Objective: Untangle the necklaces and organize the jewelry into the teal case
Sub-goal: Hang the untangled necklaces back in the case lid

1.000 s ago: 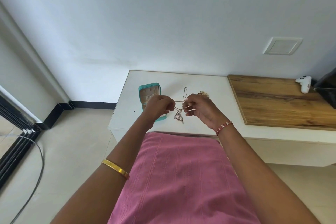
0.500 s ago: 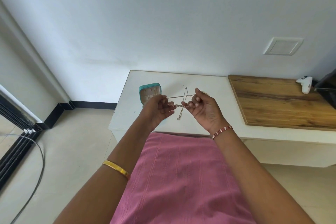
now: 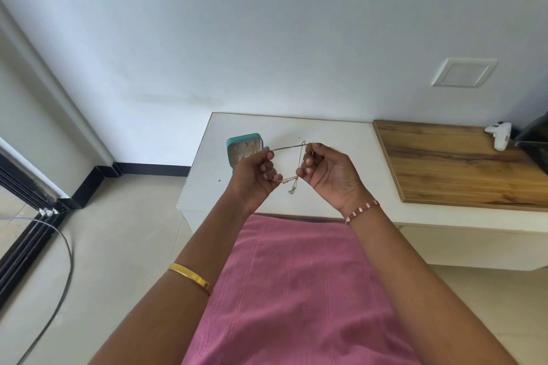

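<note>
Fingers point(image 3: 264, 157) of both hands pinch the tangled necklaces point(image 3: 289, 179), strung taut between them.

Thin gold chain necklaces point(image 3: 292, 163), tangled, stretched taut above white table. Small teal jewelry case point(image 3: 243, 150) open, left of them.

case point(image 3: 245, 149) on table point(image 3: 341, 139), left; necklaces point(image 3: 292, 166) between hands, before it; board point(image 3: 456, 163) right
</note>
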{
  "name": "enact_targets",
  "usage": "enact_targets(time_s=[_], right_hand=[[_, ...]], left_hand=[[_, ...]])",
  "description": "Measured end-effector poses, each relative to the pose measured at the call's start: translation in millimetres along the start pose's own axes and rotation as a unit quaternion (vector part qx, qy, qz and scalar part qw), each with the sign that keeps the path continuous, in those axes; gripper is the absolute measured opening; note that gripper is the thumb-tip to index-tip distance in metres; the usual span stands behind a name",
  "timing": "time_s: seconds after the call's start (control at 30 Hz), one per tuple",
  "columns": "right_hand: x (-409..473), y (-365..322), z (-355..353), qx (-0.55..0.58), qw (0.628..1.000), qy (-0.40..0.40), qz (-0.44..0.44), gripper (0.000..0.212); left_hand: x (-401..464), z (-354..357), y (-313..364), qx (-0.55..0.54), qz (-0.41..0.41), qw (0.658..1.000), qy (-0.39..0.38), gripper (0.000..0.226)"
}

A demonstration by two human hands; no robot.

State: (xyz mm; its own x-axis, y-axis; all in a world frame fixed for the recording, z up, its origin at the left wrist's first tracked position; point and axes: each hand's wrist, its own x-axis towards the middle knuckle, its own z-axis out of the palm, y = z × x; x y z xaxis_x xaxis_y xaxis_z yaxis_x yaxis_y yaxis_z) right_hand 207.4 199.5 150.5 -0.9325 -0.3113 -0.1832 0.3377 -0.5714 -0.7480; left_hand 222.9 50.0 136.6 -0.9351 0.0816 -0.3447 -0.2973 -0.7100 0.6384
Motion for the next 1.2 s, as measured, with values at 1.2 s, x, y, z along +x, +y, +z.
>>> enact_targets(time_s=[1.2], right_hand=[[144.0, 59.3, -4.7, -0.429, 0.901, 0.049, 0.03, 0.007]], left_hand=[[112.8, -98.2, 22.4, 0.32, 0.103, 0.899, 0.279, 0.028]])
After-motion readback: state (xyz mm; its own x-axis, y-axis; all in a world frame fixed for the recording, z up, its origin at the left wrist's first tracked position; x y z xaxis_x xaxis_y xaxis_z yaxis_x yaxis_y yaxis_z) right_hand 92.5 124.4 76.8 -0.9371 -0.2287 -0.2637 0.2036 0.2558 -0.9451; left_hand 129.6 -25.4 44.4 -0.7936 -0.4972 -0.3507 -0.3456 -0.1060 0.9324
